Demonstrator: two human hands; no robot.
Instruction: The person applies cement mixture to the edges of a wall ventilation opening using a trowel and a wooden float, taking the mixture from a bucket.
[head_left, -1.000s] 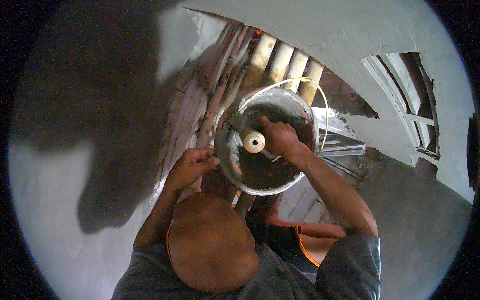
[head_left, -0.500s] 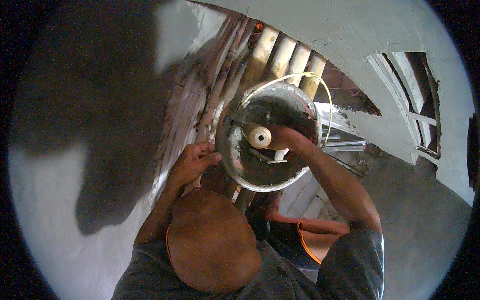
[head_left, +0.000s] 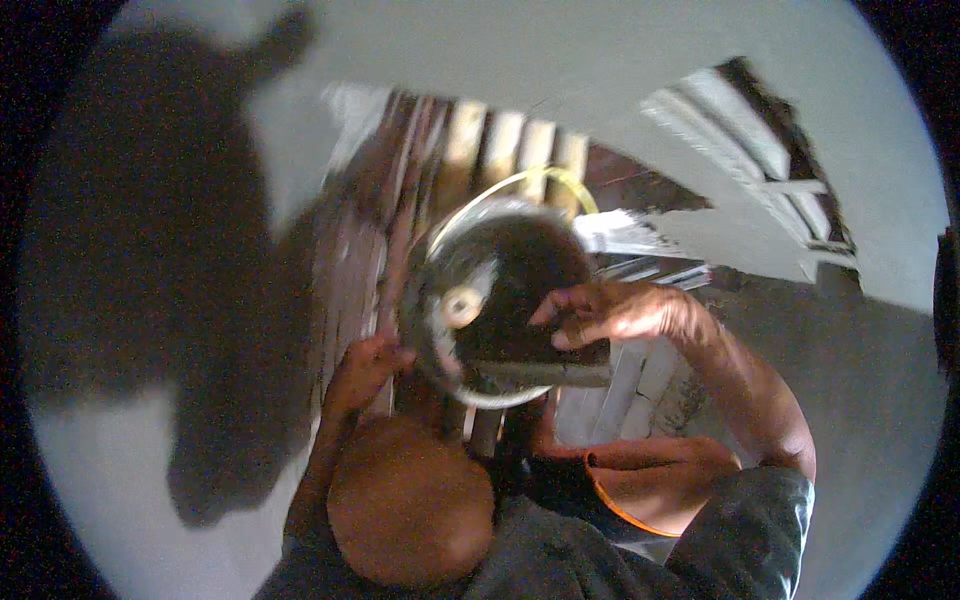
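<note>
The flat tool [head_left: 575, 376], at the lower rim of the bucket [head_left: 485, 402] in mid-frame, is best held level, the right hand [head_left: 620, 312] curled above it and the left hand [head_left: 368, 368] beside the rim, either grip's hold being indeterminable.

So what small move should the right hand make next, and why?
Probably raise the flat grey tool clear of the bucket: the right hand seems to hold it, though blur obscures the grip, and its right end projects past the bucket in this view.
</note>
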